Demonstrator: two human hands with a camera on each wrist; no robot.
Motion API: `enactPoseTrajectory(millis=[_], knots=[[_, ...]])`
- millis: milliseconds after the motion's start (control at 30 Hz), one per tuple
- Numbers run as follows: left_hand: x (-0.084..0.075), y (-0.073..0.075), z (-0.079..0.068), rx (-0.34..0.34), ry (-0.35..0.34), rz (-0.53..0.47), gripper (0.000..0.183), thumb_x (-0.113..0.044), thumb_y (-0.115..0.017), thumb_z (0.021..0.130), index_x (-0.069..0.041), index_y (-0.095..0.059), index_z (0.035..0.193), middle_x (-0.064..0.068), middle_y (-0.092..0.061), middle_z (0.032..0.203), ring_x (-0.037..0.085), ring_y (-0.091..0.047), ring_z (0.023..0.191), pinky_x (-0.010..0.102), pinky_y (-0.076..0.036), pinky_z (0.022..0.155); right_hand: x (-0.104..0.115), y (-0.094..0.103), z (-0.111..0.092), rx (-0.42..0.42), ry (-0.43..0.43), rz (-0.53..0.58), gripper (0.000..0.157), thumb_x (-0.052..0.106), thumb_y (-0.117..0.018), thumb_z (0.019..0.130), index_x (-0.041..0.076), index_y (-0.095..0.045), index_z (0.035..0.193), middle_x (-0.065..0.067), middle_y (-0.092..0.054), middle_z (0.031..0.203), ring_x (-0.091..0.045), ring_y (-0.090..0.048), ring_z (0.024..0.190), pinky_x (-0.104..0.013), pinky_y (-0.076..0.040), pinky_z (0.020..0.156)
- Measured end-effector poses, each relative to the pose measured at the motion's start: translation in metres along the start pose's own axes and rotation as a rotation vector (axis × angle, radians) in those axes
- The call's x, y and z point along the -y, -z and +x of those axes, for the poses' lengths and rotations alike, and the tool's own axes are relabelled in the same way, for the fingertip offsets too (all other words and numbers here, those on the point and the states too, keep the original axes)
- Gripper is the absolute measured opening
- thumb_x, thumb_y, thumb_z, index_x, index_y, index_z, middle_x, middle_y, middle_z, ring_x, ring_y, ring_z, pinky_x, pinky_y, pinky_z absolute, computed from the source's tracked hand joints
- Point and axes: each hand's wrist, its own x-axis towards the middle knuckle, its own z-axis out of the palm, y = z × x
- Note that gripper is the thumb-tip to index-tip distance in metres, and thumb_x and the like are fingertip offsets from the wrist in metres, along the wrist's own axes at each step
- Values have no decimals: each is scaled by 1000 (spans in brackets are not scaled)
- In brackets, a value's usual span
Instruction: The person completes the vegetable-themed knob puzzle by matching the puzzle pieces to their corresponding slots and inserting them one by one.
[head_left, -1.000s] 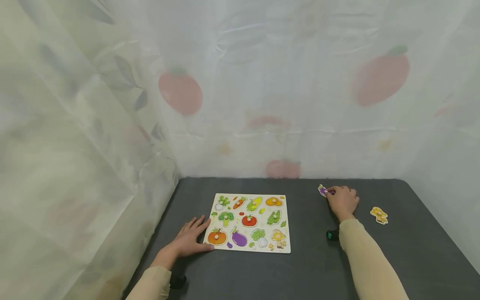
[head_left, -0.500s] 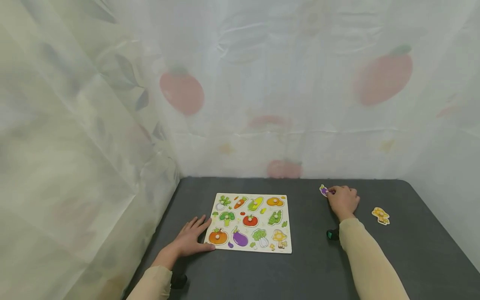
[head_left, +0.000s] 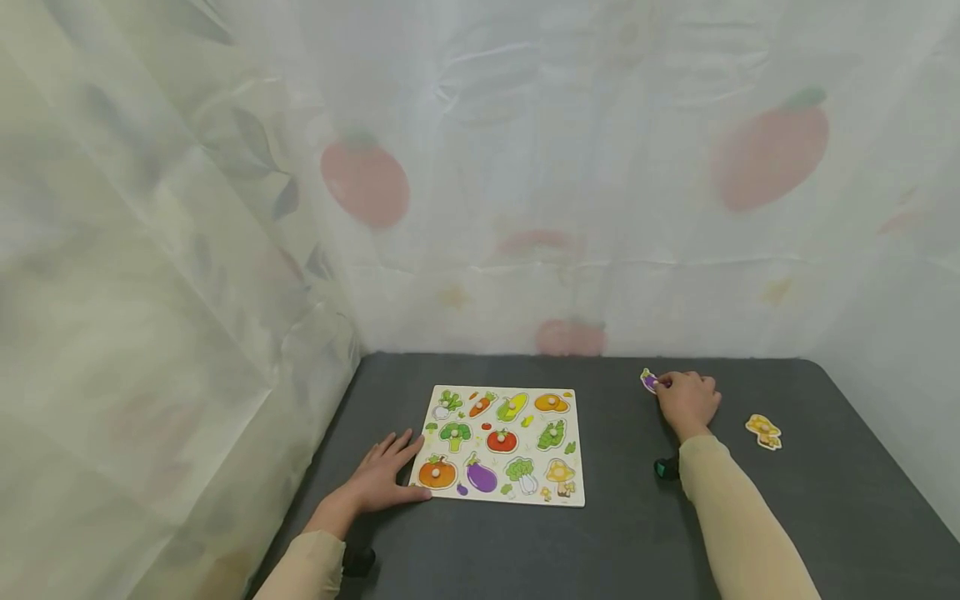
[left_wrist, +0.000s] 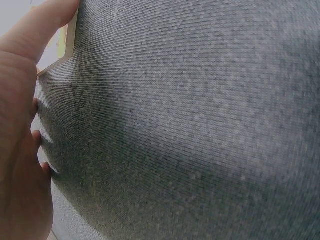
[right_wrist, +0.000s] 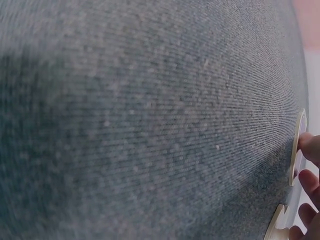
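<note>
A white vegetable puzzle board (head_left: 487, 496) lies on the dark table, with knobbed pieces such as a tomato and a pumpkin in it. The eggplant, leafy-green and mushroom pictures on its front row show no knobs. My left hand (head_left: 381, 479) rests at the board's left edge, fingers spread, thumb by the near corner. At the far right, my right hand (head_left: 688, 402) pinches the small eggplant puzzle piece (head_left: 648, 380) between thumb and index finger. In the right wrist view a second pale-edged piece (right_wrist: 274, 226) lies beneath the other fingers; its picture is hidden.
A yellow mushroom puzzle piece (head_left: 763, 432) lies to the right of my right hand. The dark table (head_left: 525, 554) ends at a pale printed curtain (head_left: 480, 208) along the back, and another hanging sheet (head_left: 172, 350) runs down the left side.
</note>
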Motion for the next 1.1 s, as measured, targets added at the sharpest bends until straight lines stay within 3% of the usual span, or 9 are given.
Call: enactPoseTrajectory(millis=[267,433,833,1100], knots=[[1,-2,2,10,-5,-6,103,-68,-75,81,-20,-34,162,13,-22,168,45,-12,154,66,-9,121,-6,-3,2,-6,25,9,27,22,-60,103,-1,-73,111,-32,-54,125,-55,-38,119,-68,-33,93],[5,-3,3,18,8,-2,104,-71,-74,80,-21,-34,162,12,-22,169,43,-11,154,64,-9,121,1,-1,3,-14,77,34,26,22,-61,102,-1,-73,108,-31,-54,126,-54,-38,120,-68,-32,93],[7,-1,2,11,-1,4,103,-69,-74,81,-19,-34,162,15,-23,168,47,-13,153,67,-10,120,49,-18,-13,-17,271,108,23,28,-71,95,6,-77,97,-24,-61,120,-50,-43,122,-67,-33,99],[9,-4,3,6,-20,-1,104,-69,-75,80,-18,-35,162,16,-23,168,48,-14,152,68,-10,120,85,-28,-44,74,333,159,20,32,-75,93,12,-78,95,-16,-63,120,-42,-44,124,-62,-35,103]])
